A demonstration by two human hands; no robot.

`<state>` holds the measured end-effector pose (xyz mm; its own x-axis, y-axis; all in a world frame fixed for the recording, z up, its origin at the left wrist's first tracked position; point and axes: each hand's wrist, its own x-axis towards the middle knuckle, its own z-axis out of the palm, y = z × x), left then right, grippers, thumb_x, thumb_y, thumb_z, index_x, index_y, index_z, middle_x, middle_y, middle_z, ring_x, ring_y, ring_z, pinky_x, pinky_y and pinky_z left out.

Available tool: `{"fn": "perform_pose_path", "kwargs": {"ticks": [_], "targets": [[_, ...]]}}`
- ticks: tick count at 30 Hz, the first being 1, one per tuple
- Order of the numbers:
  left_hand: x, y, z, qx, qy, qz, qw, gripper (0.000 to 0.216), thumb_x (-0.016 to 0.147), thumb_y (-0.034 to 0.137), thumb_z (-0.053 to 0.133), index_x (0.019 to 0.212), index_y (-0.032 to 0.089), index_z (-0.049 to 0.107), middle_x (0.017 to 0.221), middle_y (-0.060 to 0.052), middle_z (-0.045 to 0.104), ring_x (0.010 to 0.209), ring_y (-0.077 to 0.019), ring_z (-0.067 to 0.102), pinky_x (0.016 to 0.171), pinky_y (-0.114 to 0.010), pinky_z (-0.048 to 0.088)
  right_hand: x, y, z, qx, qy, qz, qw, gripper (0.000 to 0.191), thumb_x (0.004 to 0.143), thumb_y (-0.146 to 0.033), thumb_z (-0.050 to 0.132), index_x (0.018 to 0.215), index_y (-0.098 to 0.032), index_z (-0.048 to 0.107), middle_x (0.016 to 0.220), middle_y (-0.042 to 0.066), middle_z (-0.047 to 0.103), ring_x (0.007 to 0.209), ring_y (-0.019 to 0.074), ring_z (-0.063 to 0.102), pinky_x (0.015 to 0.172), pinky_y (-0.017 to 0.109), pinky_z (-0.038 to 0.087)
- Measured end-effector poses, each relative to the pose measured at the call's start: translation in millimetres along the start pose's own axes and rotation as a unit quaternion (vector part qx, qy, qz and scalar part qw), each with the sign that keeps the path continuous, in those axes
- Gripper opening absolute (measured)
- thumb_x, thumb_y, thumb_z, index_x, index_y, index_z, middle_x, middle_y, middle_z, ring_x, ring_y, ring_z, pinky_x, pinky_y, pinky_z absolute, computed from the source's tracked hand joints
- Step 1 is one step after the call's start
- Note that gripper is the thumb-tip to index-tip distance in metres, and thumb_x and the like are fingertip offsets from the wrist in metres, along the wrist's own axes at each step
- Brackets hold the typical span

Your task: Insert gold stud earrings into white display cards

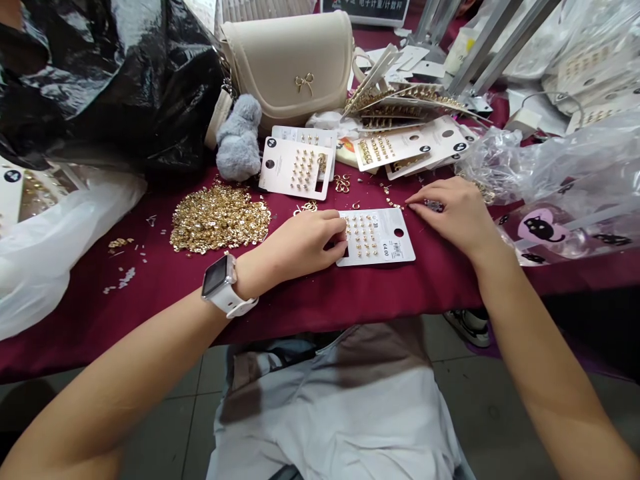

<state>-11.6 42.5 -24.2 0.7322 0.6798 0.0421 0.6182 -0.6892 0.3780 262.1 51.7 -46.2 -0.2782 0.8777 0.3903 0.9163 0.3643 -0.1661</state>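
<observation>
My left hand [305, 243], with a watch [219, 275] on its wrist, is closed at the left end of a white earring card [395, 233]. The card lies flat, with rows of small gold studs and a price label; its left end is hidden by my fingers. To the right of the card, my right hand [455, 213] rests low over the cloth. Its thumb and forefinger tips are close together in a pinch beside a few tiny gold pieces [393, 203]. Whatever is between those tips is too small to make out.
A heap of gold earring backs [217, 217] lies left of my hands. Behind stand a cream handbag [290, 60], a grey plush charm [240, 140] and another earring card [283, 167]. Stacked cards [430, 143] and clear plastic bags [575, 160] crowd the right; a black bag [110, 87] fills the left.
</observation>
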Motion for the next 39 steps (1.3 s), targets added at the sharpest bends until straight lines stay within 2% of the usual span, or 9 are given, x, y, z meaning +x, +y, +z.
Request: {"fn": "perform_pose_path", "kwargs": {"ticks": [9, 15, 19, 25, 27, 30, 34, 39], "targets": [[0, -1, 0, 0.001, 0.003, 0.005, 1.000, 0.015, 0.087, 0.020, 0.049, 0.075, 0.014, 0.057, 0.083, -0.004, 0.060, 0.076, -0.0156, 0.055, 0.071, -0.027, 0.042, 0, -3, -1, 0.011, -0.013, 0.020, 1.000, 0.008, 0.079, -0.025, 0.065, 0.078, -0.018, 0.069, 0.085, 0.009, 0.070, 0.084, 0.0286, 0.061, 0.083, 0.046, 0.045], [-1, -2, 0, 0.004, 0.002, 0.004, 1.000, 0.014, 0.086, 0.019, 0.050, 0.075, 0.014, 0.057, 0.082, -0.004, 0.060, 0.075, -0.0150, 0.055, 0.070, -0.027, 0.042, 0, -3, -2, 0.019, 0.001, 0.039, 0.999, 0.013, 0.082, -0.026, 0.059, 0.083, -0.018, 0.070, 0.091, 0.010, 0.071, 0.087, 0.0288, 0.061, 0.083, 0.045, 0.045], [-1, -3, 0, 0.003, 0.010, 0.016, 1.000, 0.016, 0.086, 0.019, 0.049, 0.074, 0.013, 0.058, 0.081, -0.004, 0.060, 0.074, -0.0147, 0.055, 0.070, -0.026, 0.042, 0, -3, 3, 0.018, -0.006, 0.040, 0.999, 0.013, 0.082, -0.029, 0.060, 0.078, -0.021, 0.069, 0.089, 0.009, 0.070, 0.086, 0.0282, 0.059, 0.084, 0.045, 0.043], [-1, 0, 1, -0.011, 0.014, 0.008, 1.000, 0.014, 0.085, 0.017, 0.051, 0.072, 0.013, 0.057, 0.080, -0.004, 0.060, 0.073, -0.0140, 0.055, 0.069, -0.025, 0.042, 1, -6, 7, 0.023, 0.009, 0.042, 0.999, 0.008, 0.079, -0.024, 0.060, 0.074, -0.022, 0.066, 0.086, 0.007, 0.069, 0.085, 0.0270, 0.058, 0.083, 0.045, 0.044], [0, 2, 3, -0.024, 0.026, 0.004, 0.999, 0.013, 0.083, 0.016, 0.053, 0.071, 0.013, 0.057, 0.077, -0.003, 0.059, 0.070, -0.0126, 0.054, 0.067, -0.023, 0.041, 2, -13, 2, 0.048, 0.037, 0.040, 0.997, 0.008, 0.079, -0.023, 0.061, 0.073, -0.022, 0.065, 0.085, 0.007, 0.070, 0.084, 0.0255, 0.060, 0.082, 0.044, 0.045], [1, 3, 8, -0.043, 0.048, 0.001, 0.998, 0.011, 0.080, 0.015, 0.056, 0.070, 0.013, 0.057, 0.073, -0.002, 0.058, 0.065, -0.0105, 0.051, 0.061, -0.021, 0.038, 2, -34, -6, 0.146, 0.081, 0.019, 0.986, 0.007, 0.081, -0.025, 0.062, 0.075, -0.023, 0.066, 0.086, 0.005, 0.070, 0.084, 0.0218, 0.063, 0.081, 0.039, 0.048], [3, 3, 14, -0.056, 0.074, 0.007, 0.996, 0.013, 0.079, 0.014, 0.056, 0.066, 0.013, 0.056, 0.068, 0.000, 0.056, 0.062, -0.0090, 0.050, 0.058, -0.019, 0.036, 0, -68, -11, 0.258, 0.039, -0.047, 0.964, 0.004, 0.081, -0.024, 0.063, 0.079, -0.022, 0.066, 0.086, 0.004, 0.070, 0.085, 0.0184, 0.064, 0.080, 0.033, 0.050], [3, 2, 16, -0.079, 0.090, 0.019, 0.993, 0.014, 0.078, 0.014, 0.056, 0.064, 0.013, 0.057, 0.065, 0.002, 0.052, 0.059, -0.0078, 0.047, 0.057, -0.019, 0.035, -1, -85, -7, 0.248, -0.040, -0.062, 0.966, 0.008, 0.080, -0.019, 0.061, 0.076, -0.021, 0.067, 0.094, 0.004, 0.068, 0.091, 0.0182, 0.063, 0.085, 0.032, 0.049]]}}
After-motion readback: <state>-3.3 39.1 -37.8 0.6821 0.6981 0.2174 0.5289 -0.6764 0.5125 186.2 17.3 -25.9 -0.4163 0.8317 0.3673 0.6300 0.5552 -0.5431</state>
